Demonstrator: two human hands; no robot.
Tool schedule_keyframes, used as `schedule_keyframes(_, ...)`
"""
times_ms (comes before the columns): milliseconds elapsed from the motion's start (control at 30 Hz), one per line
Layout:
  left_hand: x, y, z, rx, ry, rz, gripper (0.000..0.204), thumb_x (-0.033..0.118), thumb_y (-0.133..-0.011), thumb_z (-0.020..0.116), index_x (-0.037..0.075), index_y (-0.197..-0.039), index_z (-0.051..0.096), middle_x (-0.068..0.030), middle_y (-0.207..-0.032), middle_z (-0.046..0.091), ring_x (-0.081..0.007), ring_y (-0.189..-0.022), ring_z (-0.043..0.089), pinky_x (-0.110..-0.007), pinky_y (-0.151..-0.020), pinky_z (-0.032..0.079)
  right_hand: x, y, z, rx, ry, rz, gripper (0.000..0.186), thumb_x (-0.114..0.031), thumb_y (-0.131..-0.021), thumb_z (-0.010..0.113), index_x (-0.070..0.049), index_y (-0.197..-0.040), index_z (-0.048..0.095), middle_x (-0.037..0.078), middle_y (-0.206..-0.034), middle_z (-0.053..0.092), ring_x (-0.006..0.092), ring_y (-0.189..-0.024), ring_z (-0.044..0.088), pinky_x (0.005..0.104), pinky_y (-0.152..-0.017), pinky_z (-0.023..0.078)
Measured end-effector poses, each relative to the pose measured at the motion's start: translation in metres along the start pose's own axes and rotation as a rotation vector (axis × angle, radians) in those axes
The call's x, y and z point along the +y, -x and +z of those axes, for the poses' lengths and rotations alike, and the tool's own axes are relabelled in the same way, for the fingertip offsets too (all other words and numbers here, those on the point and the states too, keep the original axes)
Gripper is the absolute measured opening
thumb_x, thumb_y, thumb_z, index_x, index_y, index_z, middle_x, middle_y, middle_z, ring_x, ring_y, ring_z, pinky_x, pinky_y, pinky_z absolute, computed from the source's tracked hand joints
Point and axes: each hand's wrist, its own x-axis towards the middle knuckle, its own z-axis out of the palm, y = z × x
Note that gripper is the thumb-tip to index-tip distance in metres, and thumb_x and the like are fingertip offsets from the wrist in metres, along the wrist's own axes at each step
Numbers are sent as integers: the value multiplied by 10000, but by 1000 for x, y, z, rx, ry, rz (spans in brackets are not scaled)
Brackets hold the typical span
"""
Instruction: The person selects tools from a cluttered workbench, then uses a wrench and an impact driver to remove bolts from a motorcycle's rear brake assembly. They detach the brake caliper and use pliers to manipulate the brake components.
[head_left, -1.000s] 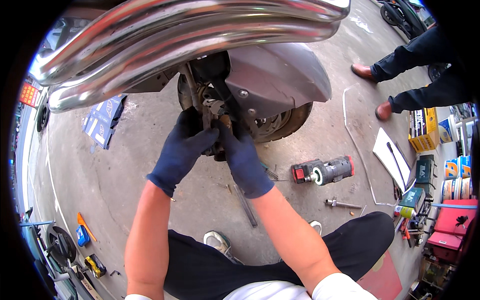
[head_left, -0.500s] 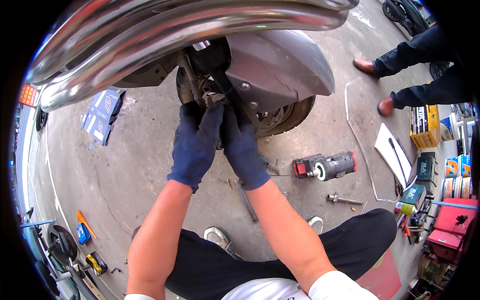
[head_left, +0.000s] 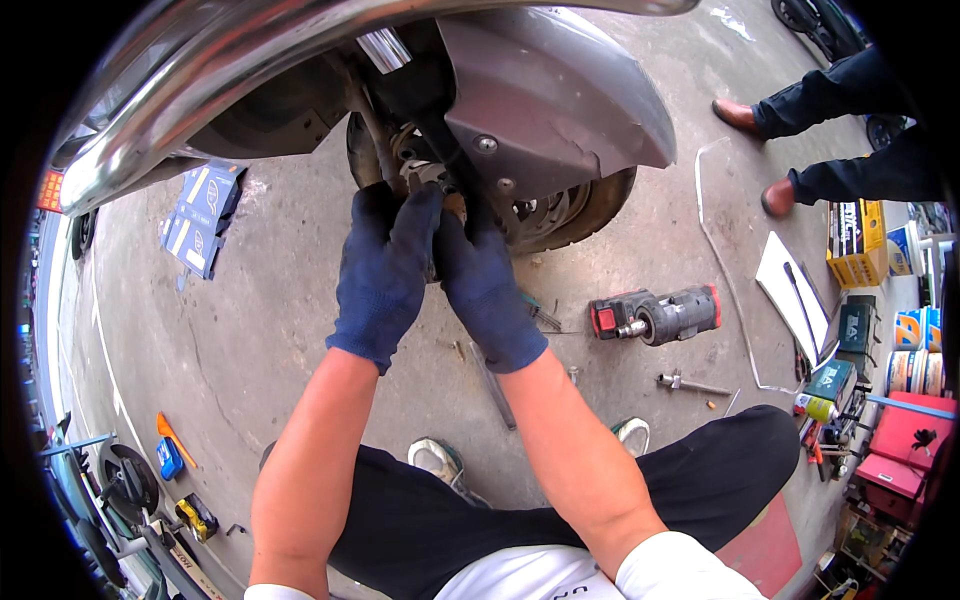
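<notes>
In the head view, the left hand and right hand, both in dark blue gloves, press side by side against the metal part at the wheel hub, under the grey fender; fingers curl around it; a red-and-black power tool lies on the concrete floor nearby.

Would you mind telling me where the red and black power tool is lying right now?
In the head view, the power tool lies on the concrete floor to the person's right, just beyond the right hand and below the scooter's rear wheel.
</notes>
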Motion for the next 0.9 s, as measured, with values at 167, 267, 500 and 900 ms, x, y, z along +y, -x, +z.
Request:
schedule_keyframes(167, 8, 2, -4, -12, 19, -44, 409, 369, -976, 597, 14, -1177, 570, -69, -980, 645, -135, -857, 565, -309, -777, 473, -6, 13, -4, -71, -68, 62, 466, -162, -984, 495, 72, -1375, 399, 278, -1349, 469, 355, -1232, 493, 396, -1031, 404)
schedule_keyframes(267, 8, 1, -2, -7, 25, -38, 398, 371, -975, 600, 28, -1177, 583, -40, -993, 627, -110, -873, 541, -292, -784, 463, -4, 28, -16, -89, -97, 60, 531, -118, -964, 523, 70, -1430, 350, 276, -1369, 445, 366, -1256, 471, 402, -1065, 385)
schedule_keyframes(500, 14, -1, -3, -10, 325, -209, 434, 381, -959, 624, 21, -1200, 595, -34, -1030, 623, -106, -939, 566, -276, -826, 468, -22, 57, -27, 53, 612, -429, 688, -115, -898, 660, 63, -1467, 316, 285, -1390, 419, 419, -1255, 457, 434, -1061, 388)
schedule_keyframes(900, 29, -6, -9, -94, 344, -269, 531, 465, -921, 633, 28, -1222, 624, -63, -1057, 665, -154, -906, 671, -300, -784, 550, -35, 87, -43, 158, 587, -420, 417, 42, -792, 744, 35, -1187, 609, 186, -1079, 633, 308, -912, 650, 367, -773, 533)
